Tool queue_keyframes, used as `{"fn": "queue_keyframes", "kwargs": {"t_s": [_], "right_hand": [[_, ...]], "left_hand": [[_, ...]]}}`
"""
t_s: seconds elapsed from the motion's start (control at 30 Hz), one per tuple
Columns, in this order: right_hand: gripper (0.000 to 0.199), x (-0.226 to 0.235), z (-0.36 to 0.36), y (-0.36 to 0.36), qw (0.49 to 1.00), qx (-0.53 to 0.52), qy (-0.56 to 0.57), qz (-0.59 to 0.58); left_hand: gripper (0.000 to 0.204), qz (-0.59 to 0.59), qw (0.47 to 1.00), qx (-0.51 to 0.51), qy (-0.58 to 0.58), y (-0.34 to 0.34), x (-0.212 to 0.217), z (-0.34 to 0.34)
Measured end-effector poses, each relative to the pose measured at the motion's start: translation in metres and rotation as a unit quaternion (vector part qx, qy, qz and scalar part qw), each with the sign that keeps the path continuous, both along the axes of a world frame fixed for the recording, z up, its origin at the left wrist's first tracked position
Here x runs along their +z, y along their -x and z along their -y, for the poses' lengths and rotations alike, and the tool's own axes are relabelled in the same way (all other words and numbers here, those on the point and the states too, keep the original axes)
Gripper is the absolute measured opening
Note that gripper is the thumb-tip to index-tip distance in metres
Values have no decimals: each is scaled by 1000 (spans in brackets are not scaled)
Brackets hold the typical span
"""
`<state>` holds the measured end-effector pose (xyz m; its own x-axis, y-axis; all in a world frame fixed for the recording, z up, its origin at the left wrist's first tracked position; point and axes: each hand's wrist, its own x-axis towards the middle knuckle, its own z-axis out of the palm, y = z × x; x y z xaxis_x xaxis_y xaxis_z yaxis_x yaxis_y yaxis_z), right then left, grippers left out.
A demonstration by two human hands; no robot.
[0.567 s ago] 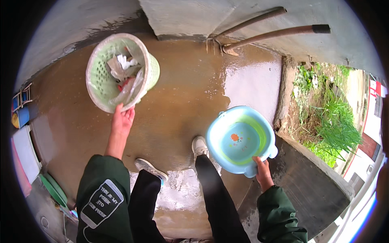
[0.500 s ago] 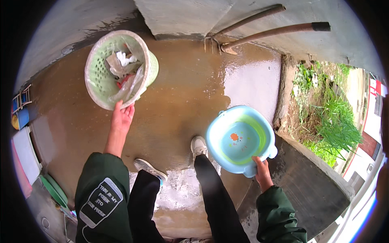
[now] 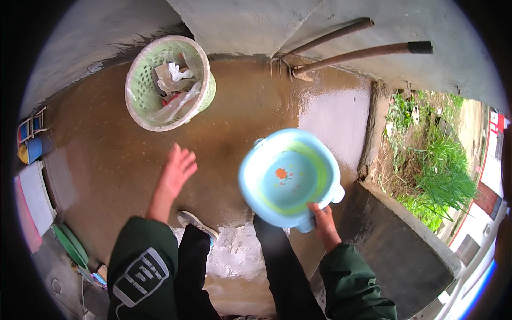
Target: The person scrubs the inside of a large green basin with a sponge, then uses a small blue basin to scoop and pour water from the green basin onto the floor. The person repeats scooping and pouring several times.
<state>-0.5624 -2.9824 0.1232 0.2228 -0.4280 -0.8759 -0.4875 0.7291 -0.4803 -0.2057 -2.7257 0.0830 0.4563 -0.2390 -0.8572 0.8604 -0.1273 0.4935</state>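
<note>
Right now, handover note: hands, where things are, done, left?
Left hand: open, empty, apart from the green basket.
Right hand: fingers grip the rim of the blue basin, held above the wet floor.
Basket stands on the floor by the wall, with paper and plastic scraps inside.
Done: basket set down.
Left: basin is in hand, not set down.

The blue basin (image 3: 288, 177) is looking like smooth, glossy plastic, its pale green inner band shining softly; the green basket (image 3: 168, 81) is showing perforated matt plastic, with crumpled paper and clear, glinting film lying inside; the brown floor (image 3: 112, 154) is gleaming wet and slick, reflecting light near the wall; the grey wall (image 3: 250, 24) is appearing rough, matt concrete; two long handles (image 3: 352, 53) are looking like dull, weathered wood; the dark green sleeves (image 3: 144, 261) are reading as matt cloth.
</note>
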Motion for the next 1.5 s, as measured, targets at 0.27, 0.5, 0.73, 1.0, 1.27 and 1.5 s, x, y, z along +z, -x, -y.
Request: {"fn": "queue_keyframes", "kwargs": {"t_s": [0.27,0.5,0.73,1.0,1.27,1.5], "right_hand": [[48,26,-18,-55,979,177,-62,83],[63,49,-25,-93,917,346,-111,163],[31,39,199,-233,921,156,324,150],[43,67,298,-356,938,14,340,59],[27,60,271,-349,907,51,402,113],[18,77,170,-215,885,185,391,173]], "left_hand": [[63,-109,984,-139,-23,121,58,-48],[44,-107,993,49,20,168,92,-81],[34,-27,980,194,-30,208,113,-105],[34,-40,956,284,-65,236,106,-106],[31,-15,948,312,-59,232,102,-104],[39,-24,957,282,-69,223,114,-116]]}}
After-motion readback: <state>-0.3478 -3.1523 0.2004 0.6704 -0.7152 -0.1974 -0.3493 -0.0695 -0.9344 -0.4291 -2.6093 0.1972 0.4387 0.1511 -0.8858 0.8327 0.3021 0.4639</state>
